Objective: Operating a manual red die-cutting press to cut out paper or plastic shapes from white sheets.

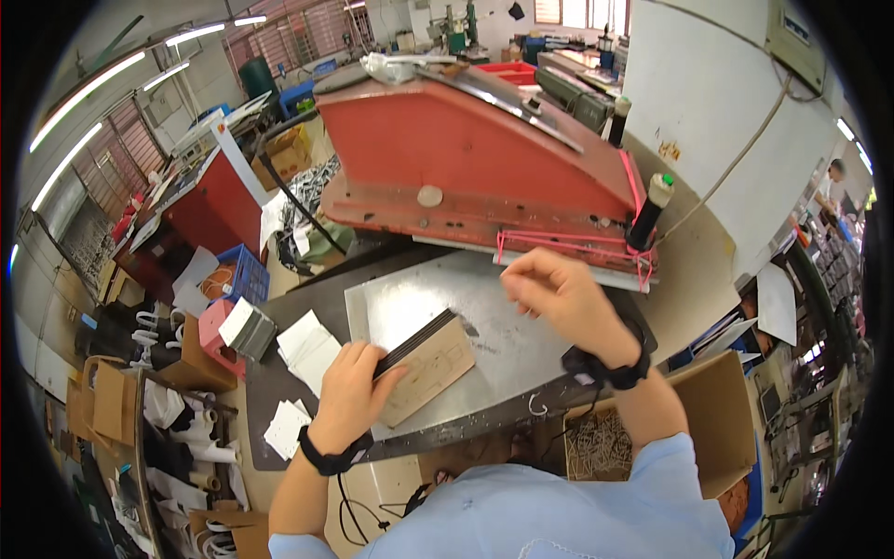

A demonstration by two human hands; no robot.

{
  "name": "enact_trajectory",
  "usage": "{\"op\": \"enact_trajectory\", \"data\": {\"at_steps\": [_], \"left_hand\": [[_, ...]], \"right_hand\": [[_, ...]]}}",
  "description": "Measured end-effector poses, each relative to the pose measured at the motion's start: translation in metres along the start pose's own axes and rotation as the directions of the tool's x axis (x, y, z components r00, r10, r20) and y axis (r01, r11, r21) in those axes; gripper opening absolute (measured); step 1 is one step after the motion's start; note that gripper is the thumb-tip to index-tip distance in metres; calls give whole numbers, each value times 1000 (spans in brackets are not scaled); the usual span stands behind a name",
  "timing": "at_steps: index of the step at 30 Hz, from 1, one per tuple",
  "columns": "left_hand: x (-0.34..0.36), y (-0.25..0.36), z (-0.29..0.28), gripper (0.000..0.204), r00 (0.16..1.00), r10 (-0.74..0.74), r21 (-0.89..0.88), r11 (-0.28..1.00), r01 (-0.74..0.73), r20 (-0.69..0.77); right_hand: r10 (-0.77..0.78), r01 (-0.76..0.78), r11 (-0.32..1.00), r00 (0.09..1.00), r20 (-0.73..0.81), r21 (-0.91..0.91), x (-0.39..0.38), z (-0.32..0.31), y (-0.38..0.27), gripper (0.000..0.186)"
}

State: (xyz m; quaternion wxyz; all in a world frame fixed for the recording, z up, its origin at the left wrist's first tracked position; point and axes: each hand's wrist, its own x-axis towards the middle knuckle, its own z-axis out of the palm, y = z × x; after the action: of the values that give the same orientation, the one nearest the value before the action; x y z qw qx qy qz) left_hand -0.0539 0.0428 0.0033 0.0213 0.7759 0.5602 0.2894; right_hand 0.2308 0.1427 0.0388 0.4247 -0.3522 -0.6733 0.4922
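My left hand (356,396) grips the left end of a stack with a tan, line-marked top face (428,373) and dark layered edges, lying on a pale metal plate (396,293). My right hand (549,293) is raised over the plate's right part, below pink bands (559,238) on the red machine, its fingers curled; what, if anything, they hold is too small to make out. White sheets (307,345) lie left of the plate, beside a grey-and-white block (245,328). Smaller white cards (284,429) lie near my left wrist.
The red machine (456,158) spans the back of the dark bench (494,426), with black cylinders (641,224) at its right. A cardboard box of small metal pieces (708,410) stands below right. A shelf with rolls (186,438) is at left. A person (827,196) stands far right.
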Motion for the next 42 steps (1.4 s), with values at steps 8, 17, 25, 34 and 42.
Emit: {"op": "enact_trajectory", "data": {"at_steps": [8, 17, 25, 34, 42], "left_hand": [[-45, -27, -44, 26, 806, -590, -601, 661, 450, -45], [-81, -26, -45, 24, 616, -787, -804, 383, 455, -26], [-95, -11, -30, 27, 471, -882, -796, 279, 538, 9], [-99, -13, -3, 27, 471, -870, -820, 160, 549, 146], [-103, -5, 14, 34, 478, -820, -736, 108, 669, 315]], "right_hand": [[-209, 165, 921, 974, -90, -352, 146, -78, -53, 23], [-680, 402, 315, 727, 91, -860, 353, -81, -8, 25], [-418, 500, 369, 842, 341, -784, 432, -124, 14, 33], [-136, 142, 605, 988, 74, -783, 416, -216, 17, 30], [-405, 407, 903, 913, 46, -137, 135, -53, -37, 52]]}}
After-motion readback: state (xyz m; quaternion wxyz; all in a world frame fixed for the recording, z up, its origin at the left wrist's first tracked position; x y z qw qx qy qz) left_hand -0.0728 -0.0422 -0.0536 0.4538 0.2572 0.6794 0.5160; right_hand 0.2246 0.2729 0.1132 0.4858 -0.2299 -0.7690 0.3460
